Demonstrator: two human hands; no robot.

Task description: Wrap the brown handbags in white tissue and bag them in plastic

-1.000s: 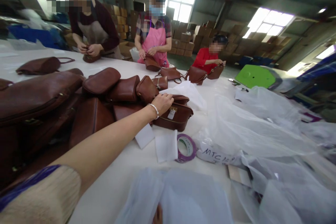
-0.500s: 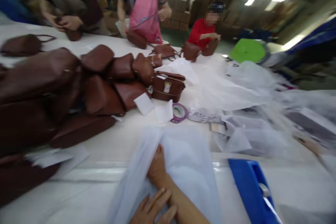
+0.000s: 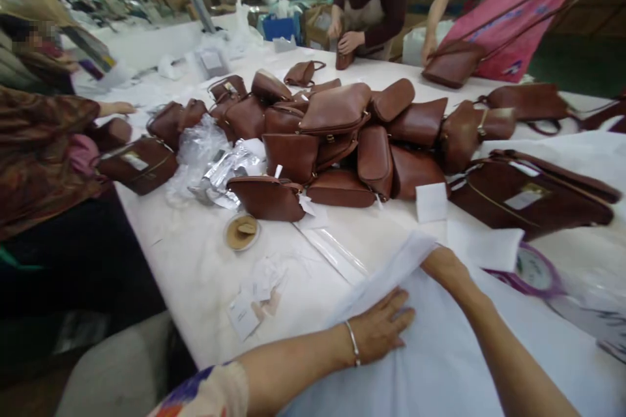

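Fingers loosely spread, the left hand rests on the pale sheet; the right hand meets its upper edge, fingertips hidden, so whether they grip I cannot tell. The sheet spreads beneath and between both hands. Just right sits a tape roll. Leftward, white tabletop runs past paper tags to the table's edge; ahead, heaped brown bags crowd the room.
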